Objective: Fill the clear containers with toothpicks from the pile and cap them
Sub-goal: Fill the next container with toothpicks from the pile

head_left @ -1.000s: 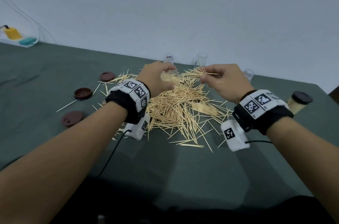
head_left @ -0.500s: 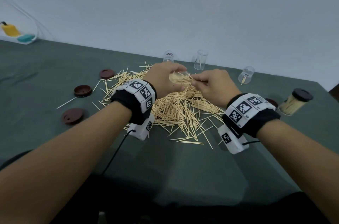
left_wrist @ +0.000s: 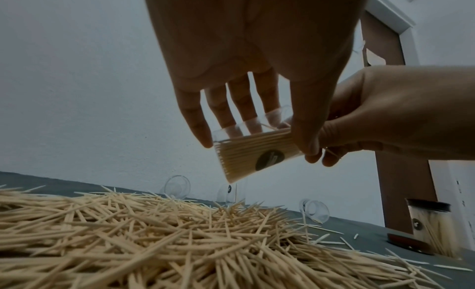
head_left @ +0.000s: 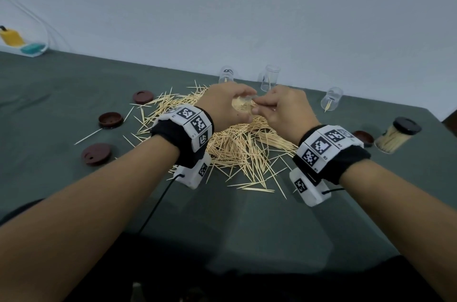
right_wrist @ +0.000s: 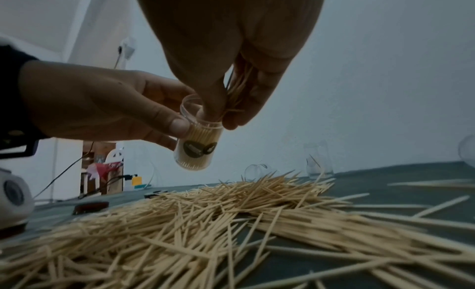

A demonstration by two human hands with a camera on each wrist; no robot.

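Observation:
My left hand (head_left: 236,111) grips a small clear container (head_left: 243,104), tilted with its mouth toward the right and partly filled with toothpicks. The container's dark label (left_wrist: 270,160) shows in the left wrist view. My right hand (head_left: 263,106) pinches a bunch of toothpicks (right_wrist: 239,90) at the container's mouth (right_wrist: 195,108), with the thumb reaching into the rim. Both hands hover just above the loose toothpick pile (head_left: 237,146) on the dark green table (head_left: 222,215).
Three empty clear containers (head_left: 226,74) (head_left: 270,78) (head_left: 332,99) stand or lie behind the pile. A filled, capped container (head_left: 395,136) leans at the right, beside a brown cap (head_left: 363,137). Three more brown caps (head_left: 143,97) (head_left: 110,120) (head_left: 97,154) lie left.
My right hand has carried its bunch of toothpicks leftward to the container's mouth. The two hands, apart a second ago, now meet over the pile.

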